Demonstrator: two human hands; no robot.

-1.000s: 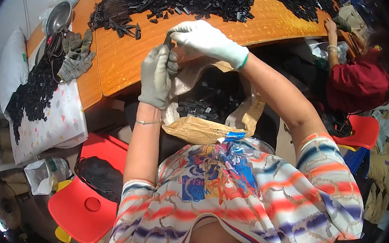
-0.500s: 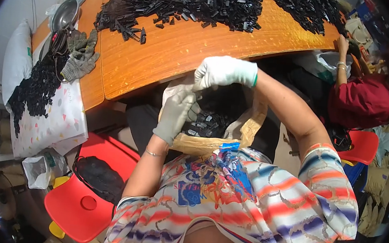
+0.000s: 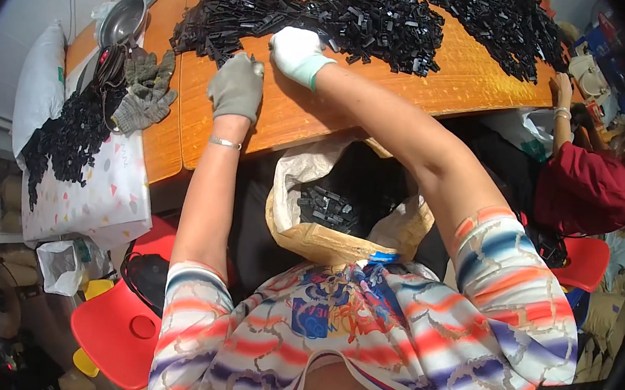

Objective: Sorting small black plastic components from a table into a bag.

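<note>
Both my hands wear gloves and reach over the wooden table (image 3: 282, 119). My left hand (image 3: 236, 86), in a grey glove, is closed at the near left edge of a heap of small black plastic pieces (image 3: 376, 23). Just to its right, my right hand (image 3: 297, 52), in a white glove, is curled closed against the heap's near edge. Whatever their fingers hold is hidden. Below the table edge, in front of my body, a brown paper sack (image 3: 322, 243) with a white lining stands open, with more black pieces (image 3: 326, 206) inside.
A second black heap (image 3: 497, 28) lies at the far right, near a person in a dark red top (image 3: 588, 182). At left are grey knitted gloves (image 3: 144, 97), a metal bowl (image 3: 123, 20) and black parts (image 3: 71, 132) on a patterned sheet. A red chair (image 3: 115, 334) stands lower left.
Both my hands have left the sack's rim and moved up and forward onto the table, to the near edge of the black heap. The sack's mouth is now in fuller view.
</note>
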